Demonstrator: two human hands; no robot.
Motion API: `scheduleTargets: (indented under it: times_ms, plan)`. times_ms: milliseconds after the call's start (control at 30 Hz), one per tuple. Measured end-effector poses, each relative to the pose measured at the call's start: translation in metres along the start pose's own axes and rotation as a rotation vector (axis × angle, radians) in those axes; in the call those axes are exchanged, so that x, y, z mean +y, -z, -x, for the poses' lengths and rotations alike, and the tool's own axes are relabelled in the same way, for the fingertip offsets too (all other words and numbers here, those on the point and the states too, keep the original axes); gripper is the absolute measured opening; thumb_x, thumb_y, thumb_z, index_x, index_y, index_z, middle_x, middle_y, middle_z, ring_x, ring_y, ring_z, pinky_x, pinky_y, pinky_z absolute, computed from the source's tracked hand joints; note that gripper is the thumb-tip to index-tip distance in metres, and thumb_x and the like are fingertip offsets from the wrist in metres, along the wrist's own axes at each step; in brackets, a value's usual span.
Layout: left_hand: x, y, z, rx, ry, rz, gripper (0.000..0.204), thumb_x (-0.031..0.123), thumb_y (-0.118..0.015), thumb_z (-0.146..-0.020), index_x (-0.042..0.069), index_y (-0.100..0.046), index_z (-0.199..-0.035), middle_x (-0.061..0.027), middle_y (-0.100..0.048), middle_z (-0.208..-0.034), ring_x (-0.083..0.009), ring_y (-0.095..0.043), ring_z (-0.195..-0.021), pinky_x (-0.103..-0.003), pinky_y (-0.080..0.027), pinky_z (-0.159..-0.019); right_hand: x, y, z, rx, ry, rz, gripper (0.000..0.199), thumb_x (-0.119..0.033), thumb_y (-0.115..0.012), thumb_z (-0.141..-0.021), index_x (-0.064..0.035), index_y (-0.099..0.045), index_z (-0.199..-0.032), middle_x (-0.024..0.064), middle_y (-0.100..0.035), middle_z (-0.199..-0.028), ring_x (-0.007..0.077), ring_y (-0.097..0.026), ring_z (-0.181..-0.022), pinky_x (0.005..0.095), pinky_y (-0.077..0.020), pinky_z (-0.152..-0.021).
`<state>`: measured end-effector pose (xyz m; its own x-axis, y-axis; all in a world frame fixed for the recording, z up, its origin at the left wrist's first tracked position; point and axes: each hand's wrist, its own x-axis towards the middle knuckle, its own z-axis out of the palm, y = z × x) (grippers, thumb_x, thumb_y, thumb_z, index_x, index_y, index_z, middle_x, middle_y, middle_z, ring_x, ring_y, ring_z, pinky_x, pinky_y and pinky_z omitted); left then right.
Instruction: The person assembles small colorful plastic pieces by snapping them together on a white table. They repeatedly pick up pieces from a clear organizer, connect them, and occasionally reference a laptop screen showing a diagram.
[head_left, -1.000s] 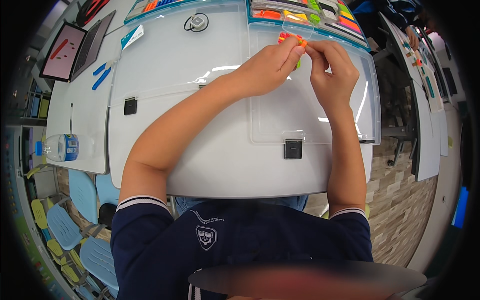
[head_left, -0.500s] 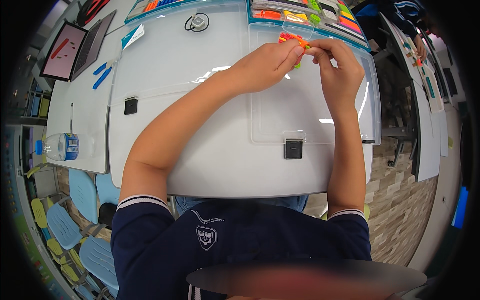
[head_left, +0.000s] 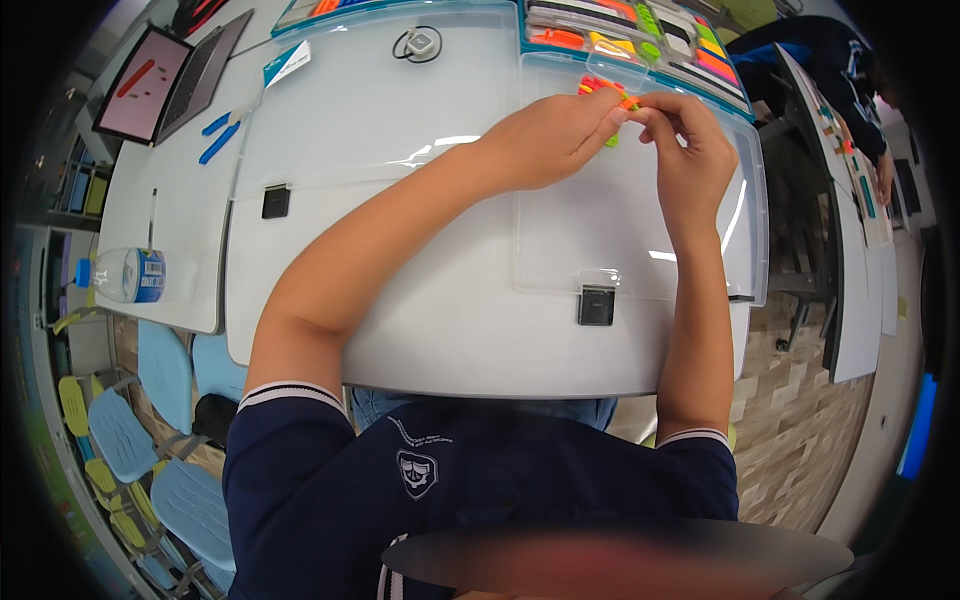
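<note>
Both hands met over the clear plastic lid (head_left: 640,240) on the white worktop (head_left: 400,180): left hand (head_left: 555,135) and right hand (head_left: 690,150) pinched a small orange and green piece (head_left: 615,105) between fingertips. Beyond lay a compartment tray (head_left: 640,35) of coloured parts.

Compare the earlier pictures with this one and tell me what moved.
Hardly anything moved. The left hand and right hand stay pressed together over the clear lid, fingertips pinching the small orange and green brick piece; only the fingers shifted slightly. Nothing was picked up or released. The parts tray, bottle and laptop stayed put.
</note>
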<state>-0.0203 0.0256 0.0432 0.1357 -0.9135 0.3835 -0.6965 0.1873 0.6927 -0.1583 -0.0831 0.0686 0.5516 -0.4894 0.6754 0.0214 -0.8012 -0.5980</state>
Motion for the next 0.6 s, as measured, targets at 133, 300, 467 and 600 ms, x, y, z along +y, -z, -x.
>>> scheduleTargets:
  times_ms: [133,300,467,600]
  plan:
    - [-0.004,-0.006,-0.004,0.092,-0.028,0.085,0.034,0.033,-0.033,-0.106,0.004,-0.05,-0.099,-0.0109,-0.061,-0.084,-0.0235,-0.06,-0.071,-0.035,-0.047,-0.064,0.002,-0.003,-0.001,-0.013,-0.03,0.048,0.005,-0.003,-0.069,-0.085,-0.0008,-0.068,-0.089,0.0047,-0.067,-0.082,0.0099,-0.062,-0.063,0.022,-0.049,-0.056]
    - [-0.013,-0.012,-0.006,0.117,0.135,0.399,0.031,0.031,-0.043,-0.104,0.002,-0.051,-0.101,-0.0083,-0.062,-0.089,-0.0139,-0.061,-0.068,-0.028,-0.051,-0.063,0.006,-0.005,0.0,-0.016,-0.142,0.015,0.005,-0.004,-0.069,-0.086,-0.0013,-0.067,-0.091,0.0051,-0.068,-0.079,0.0097,-0.062,-0.062,0.0217,-0.0479,-0.057]
    - [-0.019,-0.014,-0.008,0.194,0.162,0.538,0.026,0.024,-0.05,-0.102,-0.001,-0.05,-0.109,-0.0102,-0.063,-0.096,-0.0145,-0.064,-0.075,-0.028,-0.053,-0.069,0.01,-0.007,0.0,-0.027,-0.156,0.048,0.006,-0.001,-0.069,-0.085,-0.0006,-0.066,-0.09,0.0052,-0.069,-0.079,0.0099,-0.063,-0.064,0.0224,-0.0483,-0.06]
    - [-0.019,-0.017,-0.008,0.219,0.15,0.494,0.024,0.021,-0.049,-0.102,-0.001,-0.05,-0.112,-0.0108,-0.064,-0.098,-0.0147,-0.065,-0.077,-0.028,-0.053,-0.071,0.014,-0.009,0.001,-0.04,-0.076,0.063,0.005,0.001,-0.066,-0.085,-0.0002,-0.066,-0.091,0.006,-0.069,-0.084,0.0116,-0.062,-0.067,0.0241,-0.0483,-0.06]
